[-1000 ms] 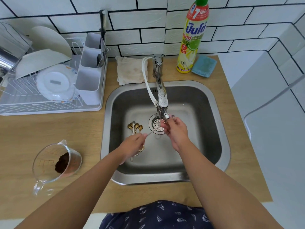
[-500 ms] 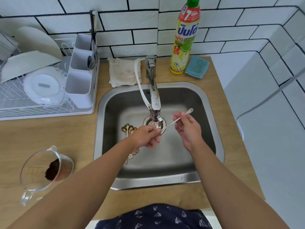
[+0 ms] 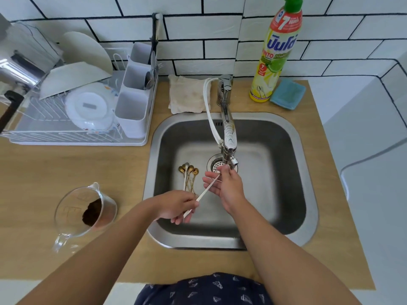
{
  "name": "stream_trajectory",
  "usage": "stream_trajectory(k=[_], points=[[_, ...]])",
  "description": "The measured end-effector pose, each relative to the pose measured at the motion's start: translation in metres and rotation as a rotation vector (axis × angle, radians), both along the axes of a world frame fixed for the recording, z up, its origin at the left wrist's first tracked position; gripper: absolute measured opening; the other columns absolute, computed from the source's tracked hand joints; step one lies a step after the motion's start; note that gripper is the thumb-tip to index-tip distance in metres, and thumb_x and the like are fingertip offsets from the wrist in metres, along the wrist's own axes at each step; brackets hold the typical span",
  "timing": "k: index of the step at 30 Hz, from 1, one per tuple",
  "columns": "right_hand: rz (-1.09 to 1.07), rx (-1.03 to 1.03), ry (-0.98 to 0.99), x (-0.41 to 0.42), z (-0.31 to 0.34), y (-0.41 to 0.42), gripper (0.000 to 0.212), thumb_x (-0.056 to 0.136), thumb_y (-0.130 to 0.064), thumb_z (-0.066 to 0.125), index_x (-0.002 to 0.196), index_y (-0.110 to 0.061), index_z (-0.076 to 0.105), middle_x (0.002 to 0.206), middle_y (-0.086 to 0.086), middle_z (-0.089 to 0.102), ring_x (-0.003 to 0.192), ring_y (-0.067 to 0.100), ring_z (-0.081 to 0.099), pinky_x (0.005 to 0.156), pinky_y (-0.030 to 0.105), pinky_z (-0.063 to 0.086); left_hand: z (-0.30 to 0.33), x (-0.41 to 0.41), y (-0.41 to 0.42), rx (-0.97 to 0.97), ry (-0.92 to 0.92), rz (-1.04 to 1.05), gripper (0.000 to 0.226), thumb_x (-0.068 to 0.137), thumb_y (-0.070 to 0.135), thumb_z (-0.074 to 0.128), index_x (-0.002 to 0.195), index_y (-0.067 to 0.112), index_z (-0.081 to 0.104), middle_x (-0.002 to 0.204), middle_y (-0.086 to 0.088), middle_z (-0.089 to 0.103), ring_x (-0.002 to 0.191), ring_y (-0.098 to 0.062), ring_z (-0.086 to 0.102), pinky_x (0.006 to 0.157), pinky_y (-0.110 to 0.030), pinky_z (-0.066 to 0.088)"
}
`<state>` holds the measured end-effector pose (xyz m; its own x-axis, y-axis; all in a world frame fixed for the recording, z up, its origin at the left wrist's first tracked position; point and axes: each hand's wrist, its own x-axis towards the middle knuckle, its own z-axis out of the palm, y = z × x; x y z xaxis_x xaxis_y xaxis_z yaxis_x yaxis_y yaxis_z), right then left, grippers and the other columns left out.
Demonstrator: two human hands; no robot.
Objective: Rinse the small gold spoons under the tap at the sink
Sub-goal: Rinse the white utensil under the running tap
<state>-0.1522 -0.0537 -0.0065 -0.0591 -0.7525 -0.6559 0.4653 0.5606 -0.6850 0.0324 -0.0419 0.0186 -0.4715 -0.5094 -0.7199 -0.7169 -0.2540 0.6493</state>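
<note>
- Head view: my left hand [image 3: 176,208] pinches the handle end of one slim spoon [image 3: 203,194] between thumb and fingers, low over the sink [image 3: 308,194].
- The spoon slants up and away to my right hand [image 3: 224,183], which is loosely curled, fingertips closed on the bowl end just under the tap [image 3: 229,137] spout.
- I cannot tell whether water is running.
- Just beyond my left hand, the other small gold spoons [image 3: 189,175] lie bunched on the sink floor, bowls toward the drain strainer [image 3: 217,166].
- Left of my left hand, on the counter, a glass measuring jug [image 3: 83,214] holds a dark brown clump.
- Farther off, past that hand, the dish rack [image 3: 72,119] carries plates, a white lid and a cutlery caddy [image 3: 135,95] with utensils in it.
- Beyond my right hand stands a dish soap bottle [image 3: 276,53], a blue sponge [image 3: 287,94] beside it.
</note>
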Motion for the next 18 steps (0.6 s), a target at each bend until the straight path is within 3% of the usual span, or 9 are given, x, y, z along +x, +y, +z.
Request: stream_trajectory(k=[4, 8, 11, 14, 18], points=[[0.021, 0.032, 0.114, -0.006, 0.003, -0.003, 0.036, 0.111, -0.029, 0.041, 0.097, -0.006, 0.066, 0.086, 0.015, 0.079, 0.068, 0.024, 0.078, 0.054, 0.032, 0.06, 0.003, 0.0, -0.002, 0.033, -0.064, -0.095, 0.035, 0.107, 0.038, 0.037, 0.086, 0.016, 0.054, 0.063, 0.005, 0.066, 0.043, -0.008, 0.05, 0.047, -0.02, 0.043], [0.126, -0.051, -0.013, -0.016, 0.008, -0.002, 0.014, 0.108, -0.02, 0.053, 0.11, -0.014, 0.065, 0.1, 0.01, 0.078, 0.081, 0.021, 0.079, 0.066, 0.029, 0.062, 0.002, 0.001, 0.0, 0.124, -0.105, -0.071, 0.042, 0.108, 0.04, 0.032, 0.082, 0.013, 0.051, 0.068, -0.004, 0.062, 0.043, -0.012, 0.041, 0.047, -0.021, 0.038], [0.14, -0.062, -0.054, -0.02, 0.01, 0.0, 0.018, 0.105, -0.02, 0.059, 0.114, -0.007, 0.067, 0.103, 0.011, 0.077, 0.088, 0.02, 0.078, 0.07, 0.028, 0.063, 0.003, 0.0, 0.002, 0.136, -0.075, -0.054, 0.044, 0.108, 0.041, 0.031, 0.08, 0.013, 0.051, 0.069, -0.005, 0.06, 0.043, -0.011, 0.04, 0.049, -0.022, 0.037], [0.145, -0.017, -0.059, -0.018, 0.013, 0.001, 0.033, 0.108, -0.03, 0.052, 0.111, -0.002, 0.069, 0.105, 0.018, 0.078, 0.089, 0.023, 0.079, 0.072, 0.032, 0.065, 0.001, -0.004, 0.004, 0.11, -0.032, 0.002, 0.039, 0.107, 0.04, 0.037, 0.084, 0.014, 0.053, 0.068, -0.001, 0.06, 0.046, -0.01, 0.041, 0.052, -0.024, 0.037], [0.289, -0.055, -0.048, -0.012, 0.012, 0.004, 0.027, 0.107, -0.028, 0.053, 0.109, -0.007, 0.069, 0.105, 0.01, 0.081, 0.096, 0.022, 0.078, 0.076, 0.028, 0.062, 0.001, -0.011, 0.003, 0.139, 0.044, 0.104, 0.024, 0.106, 0.028, 0.046, 0.095, 0.012, 0.061, 0.073, 0.001, 0.063, 0.054, -0.008, 0.047, 0.054, -0.022, 0.039]])
